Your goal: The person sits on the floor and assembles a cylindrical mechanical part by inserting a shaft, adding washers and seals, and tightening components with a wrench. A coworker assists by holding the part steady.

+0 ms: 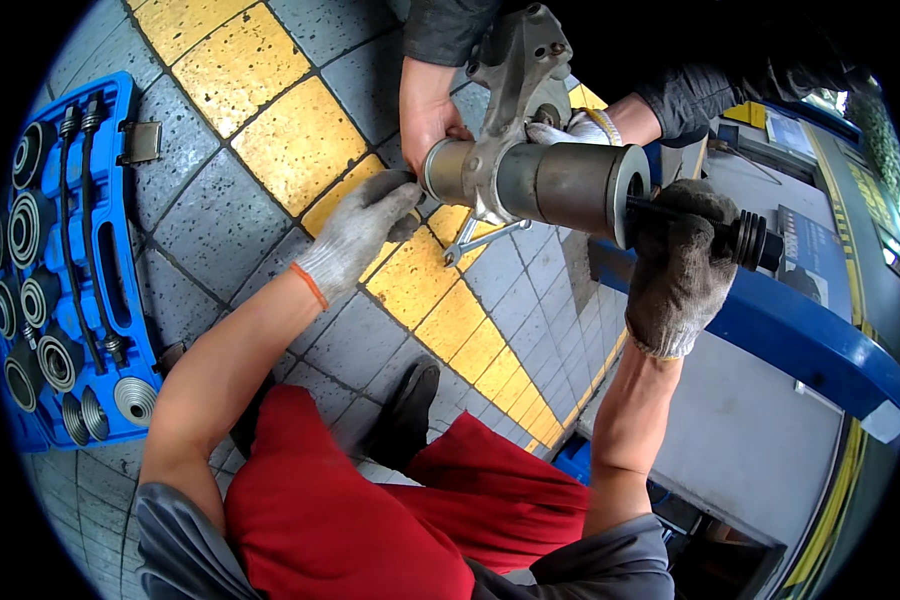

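Two grey-gloved hands work a grey steel press cylinder (570, 185): left hand (360, 230) fingers together against its end, right hand (680, 265) clamped on the black threaded rod (745, 238).

Four hands (365, 225), two threaded rods (70, 215), perhaps ten sleeves (58, 362).

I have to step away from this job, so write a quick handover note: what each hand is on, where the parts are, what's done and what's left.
Left hand, in a grey knit glove, touches the end of the grey steel press sleeve fitted through the cast grey metal knuckle.
Right hand, gloved, grips the black threaded rod sticking out of the sleeve's open end.
A second person's hands steady the knuckle from above.
A silver wrench hangs below the sleeve.
The blue tool case of sleeves lies open on the paving.
Done: press tool assembled on the knuckle. Left, probably: tightening the rod.
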